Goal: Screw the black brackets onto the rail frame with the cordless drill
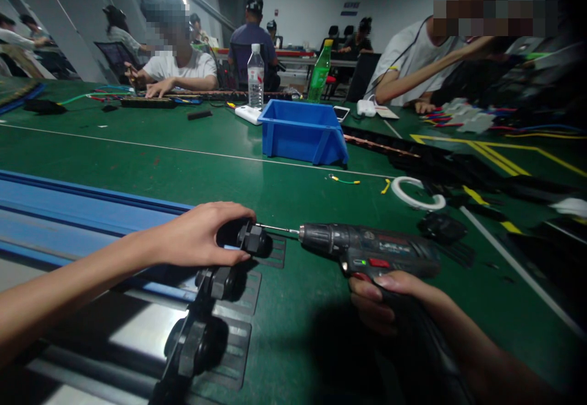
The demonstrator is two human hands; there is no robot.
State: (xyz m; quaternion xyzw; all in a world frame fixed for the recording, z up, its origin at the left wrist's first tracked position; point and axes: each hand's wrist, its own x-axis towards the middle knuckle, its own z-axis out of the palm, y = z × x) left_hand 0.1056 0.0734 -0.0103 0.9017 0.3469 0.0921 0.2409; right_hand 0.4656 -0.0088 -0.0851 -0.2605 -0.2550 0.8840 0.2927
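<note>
My right hand [380,292] is closed round the grip of a black cordless drill [367,243], a finger at its red trigger. A long thin bit [277,229] points left from the chuck, its tip close beside a black cable gland [253,238]; whether it touches a screw I cannot tell. My left hand [202,234] holds the black end piece around that gland between thumb and fingers. Nearer to me, two more black cable glands [192,347] stick out of the ends of long blue and silver metal profiles [92,215]. Flat slotted black tabs [236,347] lie beside them.
Ahead stands a blue bin [302,133], with a water bottle [255,78] and a green bottle [320,73] behind it. A white ring [417,194], short wires [346,180] and dark parts lie rightward. People [178,68] sit across the green table [137,148].
</note>
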